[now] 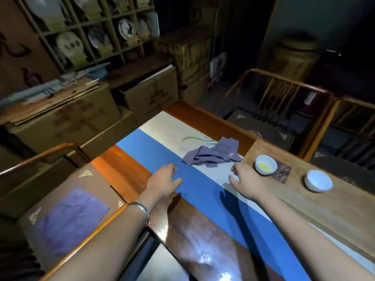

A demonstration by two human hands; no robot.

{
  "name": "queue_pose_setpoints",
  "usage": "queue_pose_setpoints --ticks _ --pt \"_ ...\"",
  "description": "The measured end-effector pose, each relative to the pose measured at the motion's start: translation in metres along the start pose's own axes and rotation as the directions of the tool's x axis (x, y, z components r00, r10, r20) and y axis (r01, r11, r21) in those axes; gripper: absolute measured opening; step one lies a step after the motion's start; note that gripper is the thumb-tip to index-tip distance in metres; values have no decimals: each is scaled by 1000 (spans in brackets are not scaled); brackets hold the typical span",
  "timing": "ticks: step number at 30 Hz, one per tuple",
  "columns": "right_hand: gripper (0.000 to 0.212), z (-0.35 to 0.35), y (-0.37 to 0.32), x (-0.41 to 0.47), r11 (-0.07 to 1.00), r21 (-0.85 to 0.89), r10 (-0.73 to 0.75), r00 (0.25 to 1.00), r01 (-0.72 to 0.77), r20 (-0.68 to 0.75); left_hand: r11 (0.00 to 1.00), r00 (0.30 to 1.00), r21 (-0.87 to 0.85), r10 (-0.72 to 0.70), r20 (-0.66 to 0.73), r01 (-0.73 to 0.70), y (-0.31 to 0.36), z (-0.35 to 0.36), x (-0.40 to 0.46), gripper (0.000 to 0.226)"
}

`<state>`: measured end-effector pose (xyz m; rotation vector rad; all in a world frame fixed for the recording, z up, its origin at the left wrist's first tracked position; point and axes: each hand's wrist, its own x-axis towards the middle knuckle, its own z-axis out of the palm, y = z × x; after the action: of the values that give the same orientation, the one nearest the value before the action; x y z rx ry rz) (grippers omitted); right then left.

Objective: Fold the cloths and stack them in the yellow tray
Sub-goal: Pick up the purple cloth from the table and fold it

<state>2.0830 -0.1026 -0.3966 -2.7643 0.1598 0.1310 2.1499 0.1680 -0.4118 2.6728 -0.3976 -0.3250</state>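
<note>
As both hands reached out empty, left hand (165,176) and right hand (246,180) loosely spread, the crumpled purple cloth (214,154) lay just beyond them on the bench (194,224). The right hand hung near a tea-filled cup (265,164); a careless sweep could tip it. No yellow tray showed.

A crumpled purple cloth (213,154) lies on the white part of a blue-and-white runner (194,185) on the wooden table (188,222). Nearer than the cloth, both hands are open and empty, apart from it: the left hand (164,179) over the blue band, the right hand (246,180) over the white. Right of the cloth stand a cup (265,164) holding yellow liquid and, farther right, an empty cup (318,180). Far left of the cloth, a flat purple cloth (69,220) lies on a chair cushion (85,183).
</note>
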Motion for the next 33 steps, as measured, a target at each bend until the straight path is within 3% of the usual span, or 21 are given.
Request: queue_pose_setpoints --ticks 14,18,20,23,26,29,33 --pt "21 50 52 147 997 -75 -3 992 13 124 998 993 -34 -55 102 58 4 63 160 23" --pt "36 64 52 177 995 -97 15 982 3 186 998 998 -24 -57 36 58 -1 79 190 39" --pt "33 71 51 188 997 -82 32 977 -15 210 997 996 -23 -72 54 74 -4 85 201 46" --pt "17 81 47 196 998 -62 14 981 -3 195 997 988 39 -74 139 69 -8 92 215 42" --pt "15 87 42 192 998 13 -55 989 54 137 997 982 73 -46 182 33 -7 98 218 27" --pt "14 87 38 183 990 120 -86 993 76 78 998 984 46 -45 173 38 -9 100 214 22" --pt "14 86 35 177 989 114 -100 992 91 74 997 995 -72 -35 98 42 -21 83 208 23"
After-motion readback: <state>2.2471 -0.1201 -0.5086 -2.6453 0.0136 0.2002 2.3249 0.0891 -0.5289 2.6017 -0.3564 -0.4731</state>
